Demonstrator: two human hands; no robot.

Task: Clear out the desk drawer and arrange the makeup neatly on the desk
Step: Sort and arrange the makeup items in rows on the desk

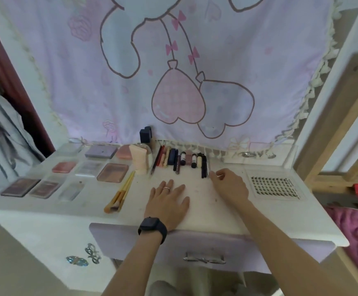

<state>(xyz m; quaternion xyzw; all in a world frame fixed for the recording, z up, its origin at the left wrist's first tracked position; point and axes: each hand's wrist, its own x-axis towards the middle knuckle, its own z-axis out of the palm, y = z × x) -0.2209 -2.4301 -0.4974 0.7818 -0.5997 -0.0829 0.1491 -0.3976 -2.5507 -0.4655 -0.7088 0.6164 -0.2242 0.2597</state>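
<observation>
Makeup (138,160) on desk (205,214), sorted: palettes (112,173) in rows left, brushes (121,192) beside, pencils (203,166) and lipsticks (194,161) lined at back. Drawer (195,242) apparently closed. Looks nearly done. Left hand (168,201) flat, relaxed on desk; right hand (229,186) pinching thin pale stick (212,175) at row's end.

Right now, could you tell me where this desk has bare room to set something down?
Bare desktop lies between the right hand and the lash tray, and between the makeup brushes and the left hand. Palettes crowd the left side; pencils and lipsticks line the back.
</observation>
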